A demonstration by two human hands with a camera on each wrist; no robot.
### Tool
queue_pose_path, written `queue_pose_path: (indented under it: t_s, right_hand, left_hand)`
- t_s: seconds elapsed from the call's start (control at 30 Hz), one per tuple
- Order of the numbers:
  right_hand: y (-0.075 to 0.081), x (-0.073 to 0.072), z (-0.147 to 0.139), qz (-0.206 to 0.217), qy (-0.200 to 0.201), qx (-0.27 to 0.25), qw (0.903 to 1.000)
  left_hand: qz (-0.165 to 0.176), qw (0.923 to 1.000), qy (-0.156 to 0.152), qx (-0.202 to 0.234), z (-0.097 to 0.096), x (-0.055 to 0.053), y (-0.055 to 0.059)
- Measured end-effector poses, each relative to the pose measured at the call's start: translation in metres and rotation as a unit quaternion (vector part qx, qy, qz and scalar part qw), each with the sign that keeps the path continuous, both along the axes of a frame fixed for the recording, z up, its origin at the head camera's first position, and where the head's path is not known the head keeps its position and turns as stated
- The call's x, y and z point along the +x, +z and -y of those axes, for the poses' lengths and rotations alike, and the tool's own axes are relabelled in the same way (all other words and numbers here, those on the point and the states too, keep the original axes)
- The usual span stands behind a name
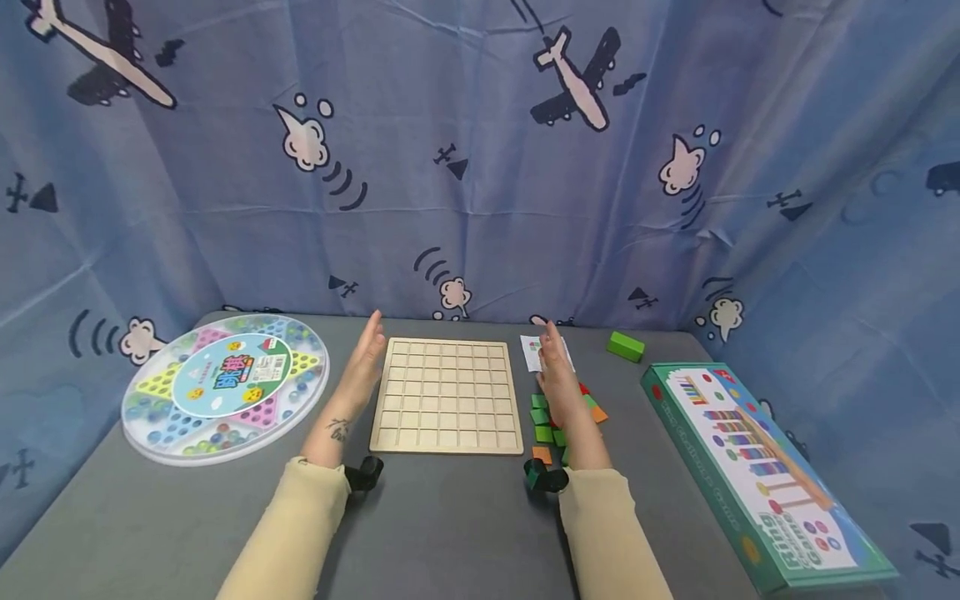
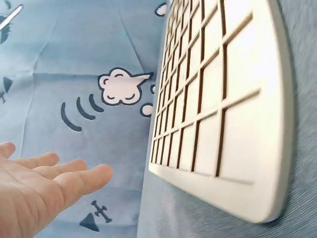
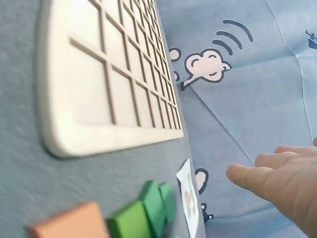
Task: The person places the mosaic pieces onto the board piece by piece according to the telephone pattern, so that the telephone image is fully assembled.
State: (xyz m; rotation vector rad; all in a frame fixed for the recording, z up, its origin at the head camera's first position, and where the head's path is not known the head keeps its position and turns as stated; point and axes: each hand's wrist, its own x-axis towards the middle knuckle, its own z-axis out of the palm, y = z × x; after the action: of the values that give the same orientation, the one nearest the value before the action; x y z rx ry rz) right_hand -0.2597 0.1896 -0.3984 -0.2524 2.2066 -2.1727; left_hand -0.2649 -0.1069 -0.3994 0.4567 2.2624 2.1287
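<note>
A square wooden grid board (image 1: 447, 398) lies on the grey table between both hands. Just off its left edge, my left hand (image 1: 363, 360) is held up with straight fingers, palm toward the board. My right hand (image 1: 557, 377) mirrors it on the other side, fingers straight, nothing in it. Below and around the right hand lie small green tiles (image 1: 542, 417), orange tiles (image 1: 542, 454) and some red ones, partly hidden by the forearm. Behind that hand is a small printed paper card (image 1: 531, 353). In the right wrist view an orange tile (image 3: 72, 224) sits near the board's corner.
At the left lies a round Chinese checkers set (image 1: 225, 387) under a clear cover. A green game box (image 1: 765, 483) takes up the right side, with a green block (image 1: 626, 347) behind it. A blue patterned curtain (image 1: 480, 167) hangs along the table's back edge.
</note>
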Motion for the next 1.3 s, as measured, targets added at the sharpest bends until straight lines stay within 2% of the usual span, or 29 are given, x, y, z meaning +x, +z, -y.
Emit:
queue_pose_path:
  t_s: [0.23, 0.43, 0.57, 0.7, 0.83, 0.97, 1.07, 1.3]
  right_hand:
    - [-0.014, 0.006, 0.004, -0.004, 0.020, -0.054, 0.9983]
    - [-0.022, 0.007, 0.009, 0.020, 0.031, -0.043, 0.9984]
    - [-0.023, 0.007, 0.011, 0.040, 0.031, -0.037, 0.9980]
    - [-0.025, 0.010, 0.010, 0.061, 0.038, -0.028, 0.9970]
    - [-0.027, 0.012, 0.009, 0.075, 0.042, -0.023, 0.9960]
    - [-0.028, 0.012, 0.008, 0.085, 0.047, -0.023, 0.9950]
    - [-0.029, 0.012, 0.008, 0.093, 0.046, -0.027, 0.9942]
    - [-0.030, 0.010, 0.009, 0.114, 0.042, -0.026, 0.9922]
  left_hand:
    - [0.036, 0.9992, 0.012, 0.014, 0.004, 0.010, -0.014]
    - [0.074, 0.9970, 0.008, 0.021, 0.008, 0.016, -0.017]
    - [0.080, 0.9968, 0.007, -0.008, 0.013, 0.017, -0.015]
    - [0.109, 0.9937, 0.001, -0.027, 0.018, 0.016, -0.016]
    - [0.133, 0.9894, 0.014, -0.056, 0.020, 0.016, -0.018]
    - [0.155, 0.9796, 0.037, -0.122, 0.020, 0.014, -0.021]
    - [0.167, 0.9682, 0.041, -0.182, 0.021, 0.011, -0.023]
    - [0.174, 0.9456, 0.015, -0.275, 0.024, 0.011, -0.029]
